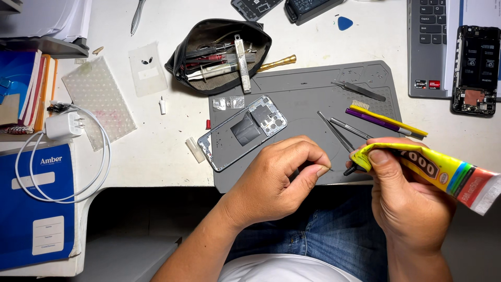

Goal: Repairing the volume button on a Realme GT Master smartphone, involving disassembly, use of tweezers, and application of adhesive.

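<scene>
head view: right hand (412,203) grips a yellow glue tube (438,169), fingers closed round it, nozzle toward the left hand (279,180), whose fingers pinch a thin pin (324,168) above the grey mat (308,86). best kept steady, squeezing lightly. phone frame (242,131) lies on the mat.

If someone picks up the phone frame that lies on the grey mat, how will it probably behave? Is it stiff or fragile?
The phone frame looks thin and mostly hollow, so it is probably light and may flex a little if twisted. Its flat shape on the grey mat means it should slide, not roll. The small parts near its camera cutout seem exposed, so gripping by the edges looks safer.
</scene>
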